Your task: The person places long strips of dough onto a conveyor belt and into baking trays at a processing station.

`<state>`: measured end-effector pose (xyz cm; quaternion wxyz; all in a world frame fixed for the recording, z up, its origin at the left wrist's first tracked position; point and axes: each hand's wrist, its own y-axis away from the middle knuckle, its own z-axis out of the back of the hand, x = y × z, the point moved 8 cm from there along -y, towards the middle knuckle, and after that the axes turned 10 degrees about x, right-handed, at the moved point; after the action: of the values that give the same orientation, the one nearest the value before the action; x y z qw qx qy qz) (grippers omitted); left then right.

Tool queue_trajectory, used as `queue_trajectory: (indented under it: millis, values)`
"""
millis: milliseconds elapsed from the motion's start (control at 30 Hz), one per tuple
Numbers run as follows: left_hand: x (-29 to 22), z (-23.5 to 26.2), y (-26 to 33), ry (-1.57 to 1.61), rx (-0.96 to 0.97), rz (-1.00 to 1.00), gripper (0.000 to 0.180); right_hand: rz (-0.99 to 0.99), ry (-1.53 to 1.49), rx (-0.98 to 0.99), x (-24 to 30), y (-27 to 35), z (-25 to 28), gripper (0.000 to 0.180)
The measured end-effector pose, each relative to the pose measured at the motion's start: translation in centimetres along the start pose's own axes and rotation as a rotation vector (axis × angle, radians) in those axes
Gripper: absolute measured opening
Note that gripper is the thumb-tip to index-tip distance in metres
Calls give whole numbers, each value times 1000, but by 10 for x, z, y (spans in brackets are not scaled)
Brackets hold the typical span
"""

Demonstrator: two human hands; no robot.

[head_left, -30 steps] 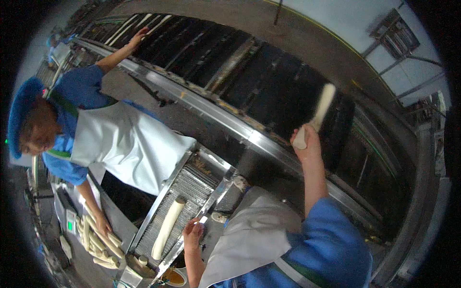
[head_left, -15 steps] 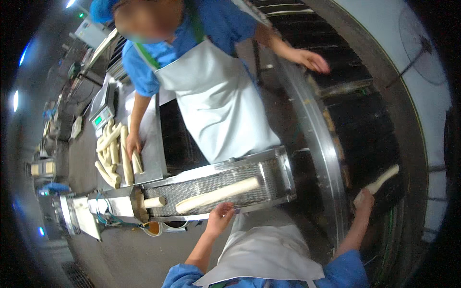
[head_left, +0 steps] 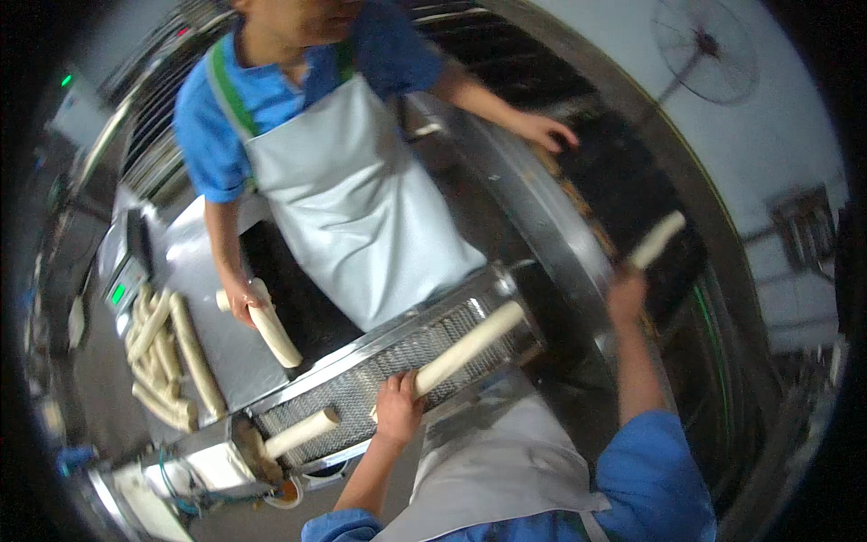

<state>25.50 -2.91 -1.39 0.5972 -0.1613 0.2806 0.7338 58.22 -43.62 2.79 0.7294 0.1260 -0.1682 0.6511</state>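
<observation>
My left hand (head_left: 399, 408) is closed round the near end of a long pale dough roll (head_left: 471, 346), which lies slantwise on the narrow mesh conveyor (head_left: 357, 387). A shorter dough roll (head_left: 305, 434) sticks out of the machine outlet at the conveyor's left end. Off to the right, my right hand (head_left: 626, 296), slightly blurred, grips the near end of another dough roll (head_left: 659, 238) over the dark trays (head_left: 673, 271). Its fingertips are partly hidden.
Across the conveyor a co-worker in a white apron (head_left: 361, 199) holds a dough roll (head_left: 275, 336) above the steel table (head_left: 212, 271). Several dough rolls (head_left: 163, 348) are piled near a scale (head_left: 126, 282). A curved metal rail (head_left: 542, 217) runs beside the trays.
My left hand has moved from beside the conveyor onto the dough roll. The emerging roll sticks out further. The co-worker has lifted a roll off the table. My view has shifted.
</observation>
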Motion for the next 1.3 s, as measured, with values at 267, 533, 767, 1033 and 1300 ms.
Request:
queue_trajectory:
  millis: [267,533,767,1033,1300]
  values:
    - [-13,-28,-37,36,166,-39,58,-287,-826,1194,102,260,-184,32]
    - [-51,-72,-42,826,625,127,43,-810,-1309,866,125,284,-175,32]
    - [-95,-75,-16,927,902,184,40,-693,-1531,898,131,277,-110,33]
    - [-127,-59,-6,1140,1162,-7,41,-336,-1515,450,121,167,51,44]
    - [-78,-48,-7,1149,988,177,37,-177,-1288,-155,81,46,191,43]
